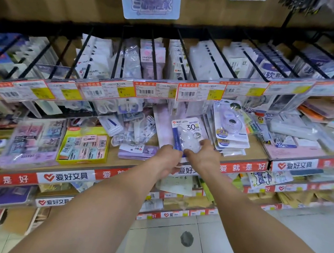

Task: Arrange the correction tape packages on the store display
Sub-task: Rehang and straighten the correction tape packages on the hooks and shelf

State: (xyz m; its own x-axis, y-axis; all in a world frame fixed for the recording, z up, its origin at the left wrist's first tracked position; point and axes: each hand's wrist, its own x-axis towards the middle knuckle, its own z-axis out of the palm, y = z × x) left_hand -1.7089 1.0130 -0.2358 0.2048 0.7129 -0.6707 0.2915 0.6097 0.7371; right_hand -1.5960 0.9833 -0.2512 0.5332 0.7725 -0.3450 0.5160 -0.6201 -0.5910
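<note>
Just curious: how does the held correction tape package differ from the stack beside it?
The held package is gripped by left hand and right hand; the stack lies on the shelf. Held package prints 30m black; the stack shows a yellow 30 badge. Both hold correction tape.

floor (220, 250): pale tiles | shelves (114, 165): wood, red edge strips

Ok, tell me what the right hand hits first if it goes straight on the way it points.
The right hand grips the 30m package, so that comes first; past it, probably the lilac sheet lying under it on the shelf, though depth is unclear.
</note>
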